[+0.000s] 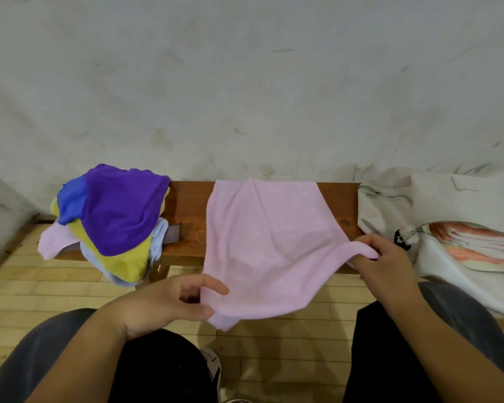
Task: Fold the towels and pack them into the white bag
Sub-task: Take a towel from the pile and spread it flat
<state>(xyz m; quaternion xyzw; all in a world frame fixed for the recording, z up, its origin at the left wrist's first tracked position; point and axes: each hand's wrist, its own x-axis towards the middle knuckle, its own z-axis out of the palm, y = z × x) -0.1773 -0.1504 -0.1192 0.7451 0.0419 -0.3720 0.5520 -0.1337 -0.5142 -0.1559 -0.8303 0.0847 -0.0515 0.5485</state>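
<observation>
- Purple, blue, yellow and pale cloths make up the unfolded pile (114, 216) at the left end of the wooden bench (186, 210); part of it hangs over the front edge.
- Left hand (169, 303): index finger and thumb pinch the near-left corner of the pink towel (268, 242), other fingers loosely curled.
- Pink towel: spread across mid-bench, far edge up against the wall, near half lifted off the front edge between both hands. Judged light, soft and limp. It will sag wherever unsupported, so corners are the right hold, and the bench top can bear the fold.
- Right hand (387, 263): fingertips pinch the near-right corner, bunched into a small peak.
- White bag (448, 228): at the right end, just beside the right hand, zip mouth open, with folded towels (477, 242) stacked inside.
- Obstructions: none between towel and bag. The pile is near the towel's left edge but apart from it. The packed stack leaves less room in the bag's mouth.
</observation>
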